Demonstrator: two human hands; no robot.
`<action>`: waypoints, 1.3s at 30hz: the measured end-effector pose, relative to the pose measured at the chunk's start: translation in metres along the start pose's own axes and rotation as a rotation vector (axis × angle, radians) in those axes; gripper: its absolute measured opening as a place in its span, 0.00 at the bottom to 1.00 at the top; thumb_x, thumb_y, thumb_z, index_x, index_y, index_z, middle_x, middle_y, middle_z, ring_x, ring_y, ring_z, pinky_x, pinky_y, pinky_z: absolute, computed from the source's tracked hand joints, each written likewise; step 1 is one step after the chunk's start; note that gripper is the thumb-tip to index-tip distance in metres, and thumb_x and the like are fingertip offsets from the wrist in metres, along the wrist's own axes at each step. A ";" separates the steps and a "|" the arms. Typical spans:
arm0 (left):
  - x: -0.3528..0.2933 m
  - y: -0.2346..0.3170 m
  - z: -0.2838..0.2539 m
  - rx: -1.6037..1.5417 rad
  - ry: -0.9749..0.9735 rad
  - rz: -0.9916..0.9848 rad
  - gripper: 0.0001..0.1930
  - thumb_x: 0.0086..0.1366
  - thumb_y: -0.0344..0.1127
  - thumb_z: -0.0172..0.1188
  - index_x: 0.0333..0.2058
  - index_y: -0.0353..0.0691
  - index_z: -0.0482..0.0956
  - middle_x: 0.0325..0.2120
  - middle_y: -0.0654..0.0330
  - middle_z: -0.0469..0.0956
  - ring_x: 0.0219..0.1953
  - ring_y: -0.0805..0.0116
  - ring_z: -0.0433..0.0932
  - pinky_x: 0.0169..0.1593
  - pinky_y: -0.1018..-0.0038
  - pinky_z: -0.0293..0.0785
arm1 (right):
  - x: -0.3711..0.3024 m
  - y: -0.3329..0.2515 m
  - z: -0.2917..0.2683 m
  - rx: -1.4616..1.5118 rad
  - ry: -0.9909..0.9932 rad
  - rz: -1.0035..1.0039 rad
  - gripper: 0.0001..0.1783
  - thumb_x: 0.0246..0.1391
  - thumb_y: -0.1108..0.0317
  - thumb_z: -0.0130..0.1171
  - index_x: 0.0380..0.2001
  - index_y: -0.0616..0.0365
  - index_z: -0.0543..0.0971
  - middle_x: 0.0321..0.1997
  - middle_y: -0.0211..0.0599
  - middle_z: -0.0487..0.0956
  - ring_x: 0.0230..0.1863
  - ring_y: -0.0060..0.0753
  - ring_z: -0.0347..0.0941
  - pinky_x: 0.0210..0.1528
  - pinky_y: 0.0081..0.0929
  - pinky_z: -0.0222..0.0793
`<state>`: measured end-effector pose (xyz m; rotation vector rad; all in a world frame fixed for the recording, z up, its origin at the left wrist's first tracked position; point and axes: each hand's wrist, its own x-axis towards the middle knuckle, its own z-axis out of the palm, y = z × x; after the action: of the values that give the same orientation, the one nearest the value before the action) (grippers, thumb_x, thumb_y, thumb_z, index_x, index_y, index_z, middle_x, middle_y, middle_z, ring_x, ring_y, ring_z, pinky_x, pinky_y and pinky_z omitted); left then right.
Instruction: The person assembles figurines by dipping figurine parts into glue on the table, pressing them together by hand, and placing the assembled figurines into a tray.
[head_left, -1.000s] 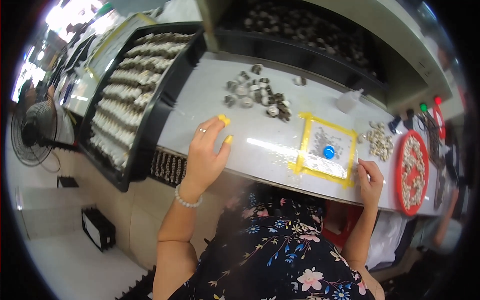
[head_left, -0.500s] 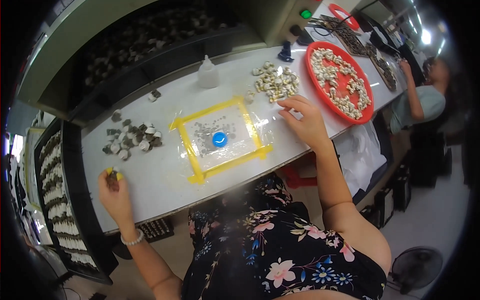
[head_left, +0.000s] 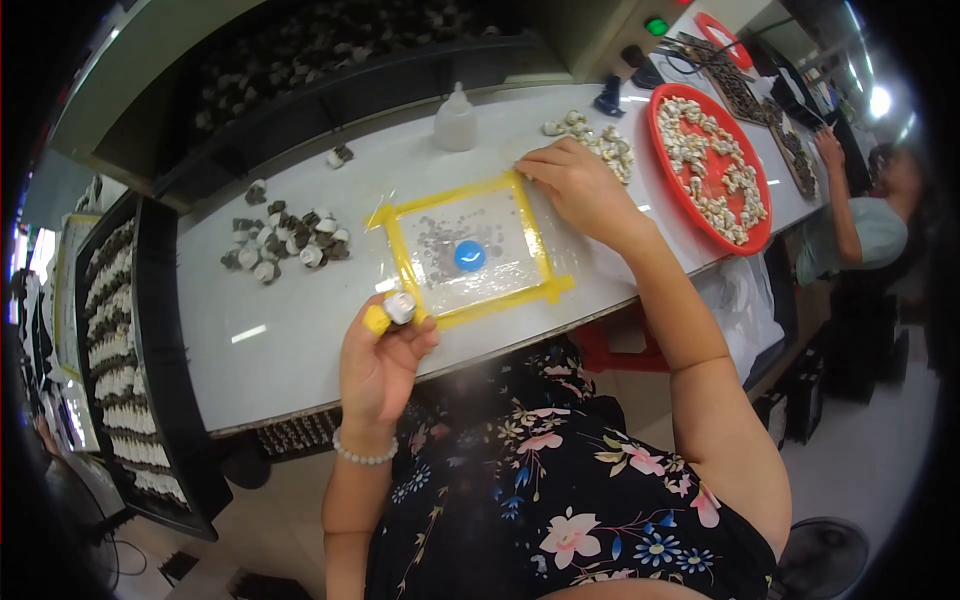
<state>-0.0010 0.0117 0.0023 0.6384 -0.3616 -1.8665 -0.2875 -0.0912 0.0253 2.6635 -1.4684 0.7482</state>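
Observation:
My left hand [head_left: 380, 365], with yellow covers on its fingertips, holds a small white-and-dark piece [head_left: 399, 307] over the table's near part. My right hand [head_left: 590, 195] reaches across the upper right corner of a yellow tape frame [head_left: 405, 262]. Its thumb and fingers are pinched together; what they hold, if anything, is hidden. Inside the frame, clear film bears small grey round spots, and a blue round cap [head_left: 470, 256] rests on it. Several white-and-dark pieces [head_left: 290, 240] lie heaped on the left. Gold-marked white pieces [head_left: 612, 150] are piled beyond my right hand, partly covered by it.
A translucent squeeze bottle [head_left: 456, 122] stands at the back. The red oval tray [head_left: 712, 180] at right carries many white pieces. A black rack [head_left: 178, 390] with rows of pieces stands left. A red stool [head_left: 625, 350] is under the table. Another person [head_left: 865, 240] works far right.
My left hand has come right from beside the dark-and-white heap to the tape frame, still with a small piece. My right hand has moved left to the frame's corner and its fingers have closed.

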 end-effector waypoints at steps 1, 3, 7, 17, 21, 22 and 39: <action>0.003 -0.003 0.000 -0.017 -0.048 -0.041 0.15 0.66 0.39 0.48 0.45 0.34 0.69 0.35 0.55 0.76 0.38 0.64 0.77 0.43 0.68 0.76 | 0.000 0.001 -0.001 -0.042 -0.025 -0.021 0.12 0.42 0.75 0.59 0.35 0.60 0.79 0.36 0.37 0.76 0.41 0.40 0.70 0.44 0.32 0.68; 0.007 -0.007 -0.005 -0.034 -0.048 -0.038 0.15 0.66 0.38 0.49 0.45 0.33 0.69 0.36 0.55 0.75 0.39 0.64 0.77 0.44 0.68 0.75 | -0.002 -0.005 -0.002 -0.011 -0.024 0.025 0.12 0.42 0.74 0.59 0.34 0.60 0.79 0.35 0.36 0.76 0.40 0.40 0.70 0.43 0.32 0.68; 0.008 -0.008 -0.004 -0.044 -0.046 -0.039 0.14 0.65 0.37 0.50 0.45 0.33 0.69 0.38 0.56 0.75 0.41 0.64 0.76 0.44 0.68 0.75 | -0.010 -0.020 -0.002 0.049 0.069 0.056 0.12 0.41 0.72 0.63 0.33 0.60 0.80 0.31 0.37 0.75 0.35 0.38 0.70 0.37 0.31 0.68; 0.008 -0.011 -0.005 -0.116 -0.111 0.028 0.11 0.67 0.33 0.48 0.45 0.36 0.68 0.36 0.57 0.74 0.31 0.67 0.72 0.31 0.73 0.69 | -0.032 -0.054 0.007 -0.001 0.019 -0.133 0.20 0.38 0.76 0.63 0.41 0.61 0.78 0.39 0.37 0.77 0.36 0.38 0.72 0.37 0.30 0.71; 0.006 -0.016 -0.002 -0.051 -0.053 0.066 0.11 0.68 0.34 0.48 0.47 0.37 0.68 0.36 0.58 0.74 0.31 0.69 0.73 0.30 0.74 0.69 | -0.043 -0.051 0.009 0.046 0.060 -0.114 0.20 0.39 0.79 0.62 0.41 0.62 0.78 0.45 0.38 0.78 0.39 0.40 0.73 0.39 0.30 0.72; 0.005 -0.016 -0.003 -0.004 -0.077 0.082 0.12 0.68 0.34 0.48 0.47 0.37 0.68 0.35 0.58 0.74 0.31 0.69 0.73 0.31 0.74 0.70 | -0.045 -0.052 0.008 0.043 0.057 -0.113 0.20 0.39 0.79 0.62 0.41 0.62 0.78 0.45 0.38 0.78 0.39 0.40 0.73 0.39 0.30 0.72; 0.004 -0.017 0.001 0.188 -0.079 0.068 0.15 0.64 0.29 0.55 0.49 0.34 0.66 0.36 0.51 0.77 0.32 0.67 0.78 0.37 0.75 0.73 | -0.012 -0.074 0.001 0.329 0.005 -0.021 0.15 0.38 0.78 0.64 0.35 0.59 0.80 0.32 0.37 0.76 0.34 0.36 0.72 0.34 0.28 0.70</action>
<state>-0.0156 0.0142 -0.0068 0.6711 -0.6087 -1.8094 -0.2337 -0.0402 0.0358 2.8983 -1.4231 1.0799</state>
